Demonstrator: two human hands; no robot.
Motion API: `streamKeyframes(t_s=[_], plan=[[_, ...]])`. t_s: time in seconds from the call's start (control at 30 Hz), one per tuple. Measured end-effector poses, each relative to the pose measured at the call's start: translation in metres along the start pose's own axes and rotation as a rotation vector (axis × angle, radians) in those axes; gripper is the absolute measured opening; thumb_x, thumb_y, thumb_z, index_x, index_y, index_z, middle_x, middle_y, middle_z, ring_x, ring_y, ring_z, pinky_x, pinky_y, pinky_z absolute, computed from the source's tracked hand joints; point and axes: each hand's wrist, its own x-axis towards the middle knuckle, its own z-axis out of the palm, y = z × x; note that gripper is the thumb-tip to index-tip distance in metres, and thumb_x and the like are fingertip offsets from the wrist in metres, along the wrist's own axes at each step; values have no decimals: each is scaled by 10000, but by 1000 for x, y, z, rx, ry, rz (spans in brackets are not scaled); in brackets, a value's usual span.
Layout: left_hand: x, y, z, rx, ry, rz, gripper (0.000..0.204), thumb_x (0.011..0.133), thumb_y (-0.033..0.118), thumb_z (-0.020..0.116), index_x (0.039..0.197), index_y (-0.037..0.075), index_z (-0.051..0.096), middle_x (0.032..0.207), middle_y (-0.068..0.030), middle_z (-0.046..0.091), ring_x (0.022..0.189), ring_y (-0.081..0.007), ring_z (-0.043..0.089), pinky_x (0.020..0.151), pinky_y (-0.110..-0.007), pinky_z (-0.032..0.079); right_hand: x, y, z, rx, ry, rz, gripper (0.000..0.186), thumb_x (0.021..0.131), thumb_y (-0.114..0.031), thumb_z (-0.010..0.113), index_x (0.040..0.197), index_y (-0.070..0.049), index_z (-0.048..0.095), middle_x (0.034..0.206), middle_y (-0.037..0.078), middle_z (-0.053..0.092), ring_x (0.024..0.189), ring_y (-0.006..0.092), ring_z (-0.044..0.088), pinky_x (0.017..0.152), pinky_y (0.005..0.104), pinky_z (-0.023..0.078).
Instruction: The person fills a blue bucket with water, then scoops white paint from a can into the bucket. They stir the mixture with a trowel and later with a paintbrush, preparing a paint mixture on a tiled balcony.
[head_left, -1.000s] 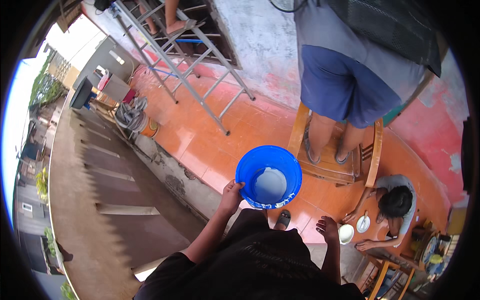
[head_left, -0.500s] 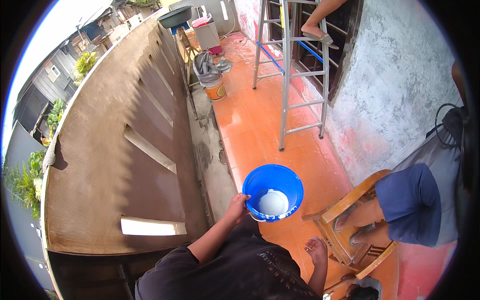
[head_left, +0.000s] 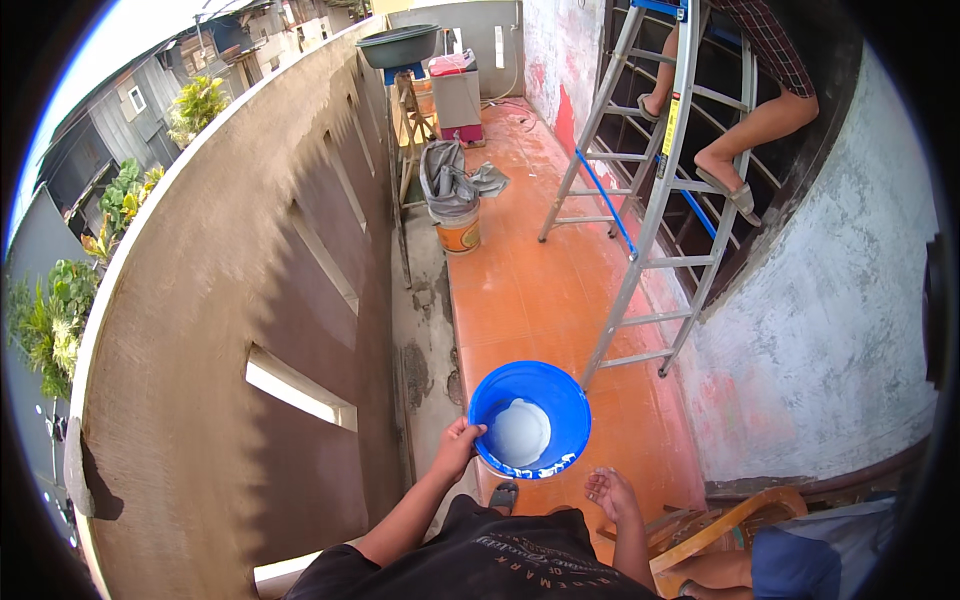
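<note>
A blue bucket [head_left: 574, 425] with white paint [head_left: 522, 432] in its bottom hangs before me, white smears along its near rim. Its left rim is gripped by my left hand [head_left: 458, 446], thumb over the edge. My right hand [head_left: 612, 494] is held apart from the bucket, to its lower right, fingers loosely curled but spread, with nothing visible in it. Ahead on the right stands an aluminium stepladder [head_left: 660, 220], a person's legs [head_left: 760, 130] on its rungs.
A person in blue shorts [head_left: 795, 565] is beside a wooden chair [head_left: 740, 520] at the lower right. Along the left runs a slotted concrete wall [head_left: 230, 300]. Farther ahead are a bucket with grey cloth [head_left: 456, 232], a dark basin [head_left: 400, 46] on a stand and a washing machine [head_left: 457, 95].
I have moved forward along the tiled floor, carrying the bucket. The ladder appears nearer and more of the climber shows. The chair and seated-side person have slid toward the lower right edge.
</note>
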Motion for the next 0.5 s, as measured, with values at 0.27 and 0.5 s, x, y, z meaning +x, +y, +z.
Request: streamKeyframes(t_s=[0.27, 0.5], plan=[[132, 73, 14, -166, 185, 53, 77, 932, 112, 648, 890, 136, 588, 744, 30, 622, 608, -78, 570, 601, -271, 516, 141, -89, 63, -213, 9, 168, 221, 975, -235, 648, 1080, -54, 577, 967, 123, 631, 911, 272, 670, 817, 425, 586], [288, 138, 24, -222, 370, 19, 72, 912, 105, 641, 930, 130, 575, 761, 19, 618, 646, -103, 583, 658, -322, 526, 321, -201, 111, -253, -14, 223, 220, 967, -243, 656, 1062, -55, 593, 955, 107, 638, 881, 249, 675, 773, 401, 597]])
